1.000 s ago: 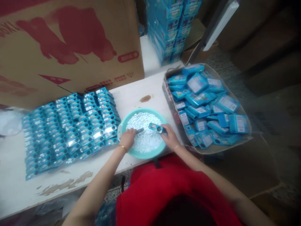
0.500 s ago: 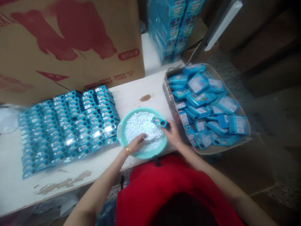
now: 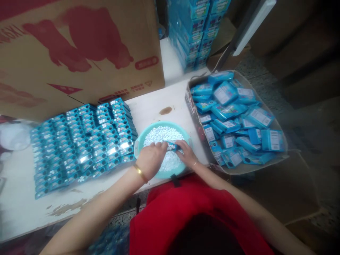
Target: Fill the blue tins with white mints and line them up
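A light-green plastic bowl (image 3: 140,136) filled with small white candies (image 3: 163,133) stands at the table's front edge. Over it, my right hand (image 3: 188,156) grips the right end of a small blue box (image 3: 172,145). My left hand (image 3: 152,159), with a gold bracelet at the wrist, is at the box's other end, its fingers curled palm-down. White candies show by these fingertips, along the box; how many the hand holds is hidden beneath it.
Rows of blue boxes (image 3: 87,141) with dark round holes lie to the left. At right, an open carton (image 3: 195,118) holds many blue packs (image 3: 230,109). Behind stand a large cardboard box (image 3: 111,76) and stacked blue packages (image 3: 195,35).
My left hand has risen from the candies to the box. The box has shifted slightly left and down in my right hand, and the view has turned a little.
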A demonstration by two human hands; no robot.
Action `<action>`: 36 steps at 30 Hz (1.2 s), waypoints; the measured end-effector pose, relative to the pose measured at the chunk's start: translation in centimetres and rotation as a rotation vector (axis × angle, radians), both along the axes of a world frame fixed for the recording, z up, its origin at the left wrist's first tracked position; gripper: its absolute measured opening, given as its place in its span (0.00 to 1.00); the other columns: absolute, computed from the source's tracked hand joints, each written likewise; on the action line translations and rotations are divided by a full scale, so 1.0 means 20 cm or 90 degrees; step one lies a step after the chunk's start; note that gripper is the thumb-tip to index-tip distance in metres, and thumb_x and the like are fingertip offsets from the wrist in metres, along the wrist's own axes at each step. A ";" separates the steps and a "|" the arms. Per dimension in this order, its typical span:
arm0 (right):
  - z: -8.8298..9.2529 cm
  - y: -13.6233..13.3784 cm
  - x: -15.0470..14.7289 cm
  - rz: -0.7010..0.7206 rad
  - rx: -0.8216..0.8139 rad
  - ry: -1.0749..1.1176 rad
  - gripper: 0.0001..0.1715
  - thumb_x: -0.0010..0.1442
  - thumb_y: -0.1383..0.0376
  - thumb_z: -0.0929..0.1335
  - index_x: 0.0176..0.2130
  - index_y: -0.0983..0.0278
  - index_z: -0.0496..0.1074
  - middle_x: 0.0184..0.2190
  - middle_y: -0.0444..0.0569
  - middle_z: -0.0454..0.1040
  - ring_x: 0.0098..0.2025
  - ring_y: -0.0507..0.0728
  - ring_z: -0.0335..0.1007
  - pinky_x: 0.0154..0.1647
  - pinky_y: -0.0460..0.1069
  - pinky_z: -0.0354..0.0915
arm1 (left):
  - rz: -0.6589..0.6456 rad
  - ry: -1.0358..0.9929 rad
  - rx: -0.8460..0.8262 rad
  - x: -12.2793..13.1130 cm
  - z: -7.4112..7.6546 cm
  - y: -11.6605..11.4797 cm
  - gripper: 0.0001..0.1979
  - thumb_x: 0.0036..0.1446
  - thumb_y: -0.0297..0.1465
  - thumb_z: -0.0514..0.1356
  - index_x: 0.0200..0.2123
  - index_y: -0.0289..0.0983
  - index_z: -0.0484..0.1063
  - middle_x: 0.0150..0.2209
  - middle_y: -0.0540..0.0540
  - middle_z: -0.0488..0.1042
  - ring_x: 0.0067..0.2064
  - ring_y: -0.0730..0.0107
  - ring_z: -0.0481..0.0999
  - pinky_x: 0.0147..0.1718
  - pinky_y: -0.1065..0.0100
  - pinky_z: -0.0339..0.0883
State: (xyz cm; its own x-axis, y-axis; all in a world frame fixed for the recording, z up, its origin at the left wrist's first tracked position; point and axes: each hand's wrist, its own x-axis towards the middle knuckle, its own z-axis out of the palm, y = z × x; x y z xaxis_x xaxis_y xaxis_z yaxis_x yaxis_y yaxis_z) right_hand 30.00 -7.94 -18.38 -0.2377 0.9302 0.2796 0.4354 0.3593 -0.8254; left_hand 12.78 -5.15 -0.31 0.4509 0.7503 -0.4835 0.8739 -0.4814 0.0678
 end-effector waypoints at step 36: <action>-0.01 -0.03 0.00 -0.056 -0.029 0.036 0.23 0.58 0.70 0.63 0.52 0.58 0.63 0.48 0.53 0.68 0.53 0.61 0.64 0.56 0.60 0.63 | -0.008 -0.173 0.013 -0.14 -0.09 0.00 0.11 0.62 0.25 0.49 0.42 0.36 0.70 0.37 0.43 0.72 0.39 0.65 0.71 0.36 0.66 0.67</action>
State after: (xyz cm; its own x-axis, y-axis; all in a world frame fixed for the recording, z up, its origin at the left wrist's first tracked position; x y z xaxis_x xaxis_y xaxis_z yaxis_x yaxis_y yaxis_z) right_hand 30.09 -8.56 -18.52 -0.1393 0.9591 0.2466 0.4155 0.2827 -0.8646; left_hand 9.93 -5.06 -2.16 0.5717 0.7520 -0.3280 0.8186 -0.4963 0.2889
